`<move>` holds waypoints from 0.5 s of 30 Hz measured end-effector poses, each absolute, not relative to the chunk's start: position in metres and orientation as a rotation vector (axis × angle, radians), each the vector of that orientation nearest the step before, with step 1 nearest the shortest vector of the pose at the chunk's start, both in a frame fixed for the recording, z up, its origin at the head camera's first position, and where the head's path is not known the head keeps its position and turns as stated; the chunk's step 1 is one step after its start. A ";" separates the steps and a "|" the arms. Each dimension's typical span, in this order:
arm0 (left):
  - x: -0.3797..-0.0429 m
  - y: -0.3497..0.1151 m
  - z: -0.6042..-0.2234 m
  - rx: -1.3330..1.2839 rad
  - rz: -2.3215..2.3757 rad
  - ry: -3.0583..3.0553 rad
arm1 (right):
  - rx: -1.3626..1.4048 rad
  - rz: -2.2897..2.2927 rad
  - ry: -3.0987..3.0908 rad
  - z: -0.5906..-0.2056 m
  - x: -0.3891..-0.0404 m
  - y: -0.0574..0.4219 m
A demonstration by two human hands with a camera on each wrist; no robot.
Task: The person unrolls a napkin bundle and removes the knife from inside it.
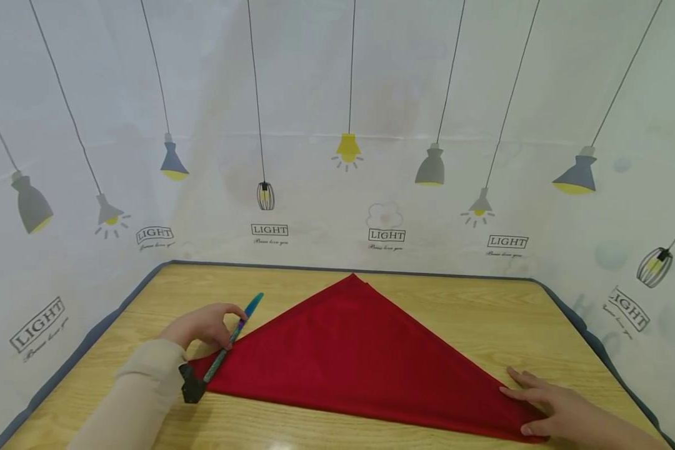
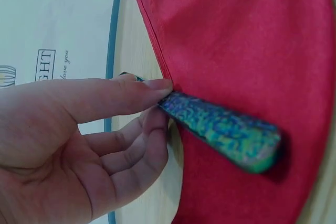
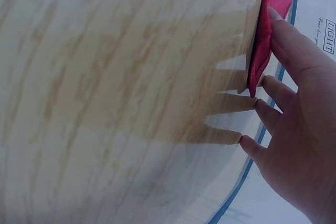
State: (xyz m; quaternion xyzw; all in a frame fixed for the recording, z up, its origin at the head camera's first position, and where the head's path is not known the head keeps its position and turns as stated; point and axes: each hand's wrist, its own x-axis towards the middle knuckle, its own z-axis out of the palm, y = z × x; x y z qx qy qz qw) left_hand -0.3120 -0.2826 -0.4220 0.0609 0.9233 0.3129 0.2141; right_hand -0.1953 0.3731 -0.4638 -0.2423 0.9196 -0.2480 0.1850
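A red cloth napkin [image 1: 343,362], folded into a triangle, lies with its peak pointing to the far side. Over its left corner, my left hand [image 1: 208,325] pinches a table knife [image 1: 253,305] between thumb and fingertips. The knife has a shiny blue blade pointing away and a speckled blue-green handle [image 2: 226,132] slanting over the cloth toward me. At the napkin's right corner rests my right hand [image 1: 562,409], fingers spread. In the right wrist view, the thumb touches the red cloth [image 3: 262,40] and the other fingertips meet the tabletop.
A wood-grain table [image 1: 455,300] carries everything, with a dark blue border along its edges. Behind and on both sides hangs a white curtain [image 1: 309,187] printed with lamps. A small black device [image 1: 192,384] sits at my left wrist.
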 end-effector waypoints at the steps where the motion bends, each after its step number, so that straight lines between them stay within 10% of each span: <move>1: -0.312 -0.283 -0.422 0.166 0.878 2.559 | -0.689 -0.696 2.596 -0.464 -0.195 0.374; 15: -0.326 -0.288 -0.418 0.298 1.089 2.536 | -0.821 -0.767 2.591 -0.468 -0.197 0.379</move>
